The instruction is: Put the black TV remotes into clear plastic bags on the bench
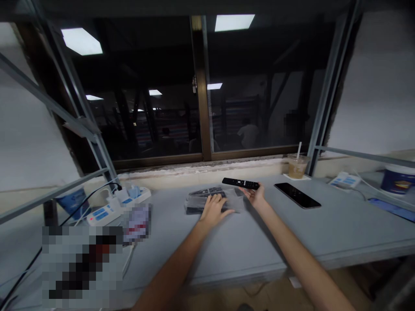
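Observation:
My right hand grips a black remote control by its right end, holding it above the grey table with the buttons facing up. Beside it, my left hand lies with spread fingers on a clear plastic bag. Dark items, at least one shaped like a remote control, show inside or under the plastic; how many I cannot tell. To the right of my right hand a black smartphone lies face up on the table.
A plastic cup with a straw stands near the window sill. At left, a white power strip has plugs and cables. A blue tub, another power strip and a blue-screened phone are at right. Metal posts frame the table.

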`<state>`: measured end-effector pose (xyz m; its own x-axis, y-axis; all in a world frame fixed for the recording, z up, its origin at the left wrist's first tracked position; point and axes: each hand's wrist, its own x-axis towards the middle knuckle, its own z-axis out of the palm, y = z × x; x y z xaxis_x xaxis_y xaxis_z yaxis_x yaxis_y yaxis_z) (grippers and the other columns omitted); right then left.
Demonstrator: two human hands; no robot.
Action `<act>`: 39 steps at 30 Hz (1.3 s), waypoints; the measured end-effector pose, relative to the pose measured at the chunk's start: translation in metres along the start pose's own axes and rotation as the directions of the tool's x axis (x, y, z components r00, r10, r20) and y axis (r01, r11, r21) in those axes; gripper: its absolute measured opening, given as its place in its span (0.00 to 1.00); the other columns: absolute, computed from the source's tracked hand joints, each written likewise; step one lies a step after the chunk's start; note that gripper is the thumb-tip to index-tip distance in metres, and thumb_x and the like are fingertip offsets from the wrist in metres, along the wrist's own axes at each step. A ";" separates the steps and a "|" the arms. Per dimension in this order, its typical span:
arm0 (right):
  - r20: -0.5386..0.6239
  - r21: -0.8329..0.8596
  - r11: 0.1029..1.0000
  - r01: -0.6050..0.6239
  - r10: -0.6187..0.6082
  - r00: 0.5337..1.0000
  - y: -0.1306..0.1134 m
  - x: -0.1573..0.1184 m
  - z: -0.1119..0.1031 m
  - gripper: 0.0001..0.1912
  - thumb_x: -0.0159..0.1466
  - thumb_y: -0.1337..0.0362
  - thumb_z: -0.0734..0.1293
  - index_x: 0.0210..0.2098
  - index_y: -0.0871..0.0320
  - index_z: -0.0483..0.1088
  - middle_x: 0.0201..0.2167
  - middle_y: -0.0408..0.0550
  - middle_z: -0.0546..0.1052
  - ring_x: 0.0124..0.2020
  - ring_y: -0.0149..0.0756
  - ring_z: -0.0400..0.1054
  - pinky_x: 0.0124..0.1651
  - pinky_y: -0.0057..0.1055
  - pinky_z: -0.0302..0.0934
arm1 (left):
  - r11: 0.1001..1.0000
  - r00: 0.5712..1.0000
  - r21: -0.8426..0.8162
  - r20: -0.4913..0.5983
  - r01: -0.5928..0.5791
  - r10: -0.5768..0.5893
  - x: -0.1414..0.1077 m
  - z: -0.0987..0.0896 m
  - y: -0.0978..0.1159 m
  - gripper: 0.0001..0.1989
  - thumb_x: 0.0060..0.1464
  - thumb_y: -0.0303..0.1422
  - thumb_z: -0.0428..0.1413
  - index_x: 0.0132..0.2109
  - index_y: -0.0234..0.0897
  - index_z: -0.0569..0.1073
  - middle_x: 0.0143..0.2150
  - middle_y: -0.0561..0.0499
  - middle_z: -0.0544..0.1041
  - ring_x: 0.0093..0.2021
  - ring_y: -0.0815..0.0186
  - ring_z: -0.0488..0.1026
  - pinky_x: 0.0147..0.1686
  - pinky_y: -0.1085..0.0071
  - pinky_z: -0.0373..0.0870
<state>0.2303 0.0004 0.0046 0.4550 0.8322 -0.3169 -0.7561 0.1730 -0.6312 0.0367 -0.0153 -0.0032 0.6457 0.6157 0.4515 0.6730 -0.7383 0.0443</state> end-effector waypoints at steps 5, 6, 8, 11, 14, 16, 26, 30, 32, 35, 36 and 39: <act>0.044 -0.042 0.999 -0.003 0.005 0.999 0.002 0.003 -0.001 0.20 0.62 0.53 0.51 0.41 0.61 0.64 0.27 0.50 0.74 0.26 0.37 0.73 0.27 0.30 0.69 | 0.998 0.998 0.033 -0.006 -0.057 0.057 0.000 0.001 -0.001 0.21 0.53 0.48 0.50 0.49 0.41 0.70 0.41 0.49 0.69 0.43 0.62 0.66 0.45 0.64 0.59; 0.049 -0.055 0.998 -0.005 0.008 0.999 0.002 0.004 -0.001 0.20 0.62 0.53 0.52 0.41 0.61 0.64 0.27 0.51 0.74 0.26 0.37 0.73 0.27 0.30 0.69 | 0.995 0.996 0.038 -0.005 -0.088 0.089 0.000 0.001 -0.002 0.18 0.54 0.47 0.50 0.46 0.42 0.71 0.40 0.49 0.69 0.41 0.63 0.67 0.44 0.65 0.60; 0.047 -0.077 0.997 -0.009 0.012 0.999 0.003 0.004 -0.001 0.19 0.61 0.54 0.53 0.41 0.61 0.64 0.27 0.50 0.74 0.25 0.37 0.73 0.26 0.30 0.68 | 0.989 0.989 0.047 -0.030 -0.140 0.141 0.001 0.001 -0.003 0.13 0.56 0.42 0.49 0.41 0.42 0.74 0.37 0.50 0.69 0.39 0.64 0.67 0.41 0.66 0.60; 0.053 -0.102 0.995 -0.003 0.009 0.999 0.004 0.003 -0.001 0.17 0.61 0.54 0.55 0.40 0.60 0.64 0.26 0.50 0.74 0.24 0.37 0.73 0.23 0.29 0.67 | 0.990 0.979 0.052 -0.155 -0.128 0.135 0.001 -0.001 -0.004 0.10 0.57 0.34 0.48 0.35 0.40 0.74 0.36 0.50 0.69 0.38 0.65 0.66 0.41 0.67 0.59; 0.054 -0.110 0.994 0.009 -0.004 0.999 0.003 0.000 0.000 0.15 0.60 0.55 0.55 0.39 0.60 0.63 0.25 0.48 0.73 0.22 0.36 0.72 0.22 0.28 0.67 | 0.999 0.956 0.036 -0.290 -0.037 0.045 0.001 -0.005 -0.008 0.06 0.52 0.30 0.50 0.32 0.38 0.72 0.38 0.49 0.69 0.40 0.64 0.66 0.42 0.67 0.59; 0.036 -0.107 0.994 0.025 -0.021 0.999 0.002 -0.003 0.002 0.13 0.60 0.58 0.56 0.37 0.60 0.63 0.23 0.47 0.73 0.21 0.35 0.72 0.22 0.26 0.67 | 0.999 0.935 0.021 -0.353 0.047 -0.037 0.001 -0.010 -0.012 0.04 0.49 0.28 0.51 0.33 0.38 0.70 0.39 0.49 0.69 0.41 0.63 0.66 0.42 0.67 0.59; 0.108 -0.146 0.988 0.051 -0.035 0.994 0.010 -0.002 0.000 0.08 0.55 0.68 0.59 0.35 0.58 0.65 0.23 0.43 0.73 0.22 0.31 0.72 0.22 0.21 0.67 | 0.977 0.957 -0.048 -0.194 0.209 -0.214 0.001 -0.013 -0.022 0.07 0.44 0.22 0.47 0.29 0.38 0.63 0.36 0.50 0.71 0.40 0.63 0.67 0.43 0.66 0.58; 0.163 -0.125 0.985 0.115 -0.093 0.982 0.012 -0.004 -0.001 0.13 0.51 0.70 0.59 0.37 0.56 0.65 0.25 0.40 0.74 0.22 0.28 0.71 0.24 0.20 0.67 | 0.993 0.996 -0.079 -0.008 0.091 -0.092 -0.001 -0.006 -0.017 0.07 0.46 0.22 0.47 0.32 0.38 0.64 0.34 0.51 0.72 0.38 0.64 0.69 0.42 0.68 0.59; 0.184 -0.122 0.983 0.137 -0.114 0.976 0.012 -0.006 0.000 0.13 0.51 0.70 0.60 0.37 0.56 0.65 0.26 0.40 0.74 0.23 0.28 0.72 0.24 0.19 0.67 | 0.995 0.999 -0.089 0.017 0.049 -0.047 -0.002 -0.003 -0.015 0.08 0.48 0.24 0.48 0.37 0.37 0.65 0.37 0.50 0.73 0.40 0.63 0.69 0.43 0.68 0.60; 0.198 -0.140 0.987 0.082 -0.053 0.979 0.012 -0.010 0.003 0.12 0.50 0.68 0.61 0.36 0.56 0.65 0.27 0.43 0.74 0.25 0.31 0.73 0.23 0.20 0.67 | 0.995 1.000 -0.097 -0.014 0.021 -0.022 -0.002 0.000 -0.013 0.12 0.51 0.31 0.52 0.45 0.37 0.65 0.44 0.48 0.72 0.46 0.61 0.68 0.47 0.66 0.59; 0.194 -0.143 0.988 0.051 -0.022 0.981 0.012 -0.011 0.003 0.12 0.50 0.68 0.61 0.36 0.56 0.64 0.27 0.44 0.74 0.26 0.32 0.73 0.22 0.20 0.67 | 0.995 1.000 -0.095 -0.017 0.008 -0.010 -0.002 0.001 -0.013 0.13 0.53 0.34 0.52 0.46 0.38 0.65 0.45 0.48 0.72 0.47 0.61 0.67 0.48 0.65 0.59; 0.159 -0.136 0.991 -0.002 0.024 0.987 0.013 -0.013 0.006 0.12 0.50 0.69 0.61 0.35 0.56 0.65 0.26 0.45 0.73 0.27 0.34 0.73 0.20 0.20 0.67 | 0.999 1.000 -0.048 0.010 -0.012 0.013 0.000 0.003 -0.013 0.10 0.56 0.37 0.50 0.44 0.39 0.69 0.43 0.49 0.72 0.46 0.61 0.68 0.48 0.65 0.59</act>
<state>0.2116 -0.0049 0.0046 0.3564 0.9093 -0.2150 -0.6861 0.0985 -0.7208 0.0290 -0.0043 -0.0064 0.6576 0.6090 0.4436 0.6470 -0.7581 0.0817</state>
